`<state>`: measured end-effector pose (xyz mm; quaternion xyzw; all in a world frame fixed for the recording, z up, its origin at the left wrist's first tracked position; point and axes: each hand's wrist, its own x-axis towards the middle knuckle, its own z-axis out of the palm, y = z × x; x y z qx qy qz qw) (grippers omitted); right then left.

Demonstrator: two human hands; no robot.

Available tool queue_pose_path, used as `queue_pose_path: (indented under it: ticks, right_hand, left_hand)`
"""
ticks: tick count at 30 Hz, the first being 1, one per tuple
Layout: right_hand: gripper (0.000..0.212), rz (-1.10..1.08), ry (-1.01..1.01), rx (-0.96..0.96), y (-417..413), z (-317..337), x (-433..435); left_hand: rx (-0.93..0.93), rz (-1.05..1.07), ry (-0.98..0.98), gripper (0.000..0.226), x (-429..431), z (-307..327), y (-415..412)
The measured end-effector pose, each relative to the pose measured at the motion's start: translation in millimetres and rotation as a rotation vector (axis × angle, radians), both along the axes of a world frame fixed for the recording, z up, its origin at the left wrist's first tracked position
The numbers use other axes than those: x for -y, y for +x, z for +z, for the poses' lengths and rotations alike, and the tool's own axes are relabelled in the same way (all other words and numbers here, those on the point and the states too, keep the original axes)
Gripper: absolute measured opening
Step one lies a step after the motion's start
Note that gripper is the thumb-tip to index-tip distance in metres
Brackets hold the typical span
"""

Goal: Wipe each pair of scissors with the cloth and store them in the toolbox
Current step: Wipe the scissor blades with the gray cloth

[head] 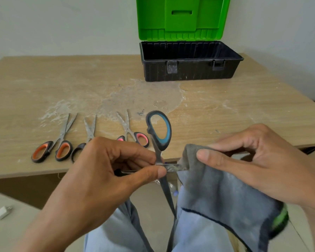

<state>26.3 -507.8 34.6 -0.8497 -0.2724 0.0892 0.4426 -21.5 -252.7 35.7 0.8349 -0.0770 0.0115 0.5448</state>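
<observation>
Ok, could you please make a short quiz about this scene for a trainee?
1. True or false: the lid of the toolbox is open.
2. How many pairs of scissors lie on the table? A) two B) three C) five
3. Fill in: the right hand pinches the ___ around a blade of the blue-handled scissors, which the left hand holds.
Key: 1 true; 2 B (orange-handled, black-handled, pink-handled); 3 cloth.

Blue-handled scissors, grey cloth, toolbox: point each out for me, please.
Blue-handled scissors [168, 132]: head view, on the blue lining of the handle loop.
Grey cloth [216, 193]: head view, on its hanging middle.
Toolbox [189, 70]: head view, on the black front wall.
</observation>
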Motion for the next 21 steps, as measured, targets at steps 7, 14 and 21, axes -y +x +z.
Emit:
queue_pose_path:
  ticks: [7,14,21]
  right_hand:
    - [0.023,0.042,0.054,-0.079,9.4,-6.1,-9.1]
    - [0.017,-0.002,0.145,-0.005,9.5,-10.2,-10.6]
    - [0.017,-0.029,0.147,0.134,0.4,-6.2,-22.9]
  left_hand:
    - [-0.016,-0.008,-0.049,0.012,-5.0,-6.3,4.9]
    - [0.021,0.009,-0.014,0.005,-0.6,-5.9,1.2]
    - [0.087,-0.001,-0.04,0.008,8.4,3.3,-2.7]
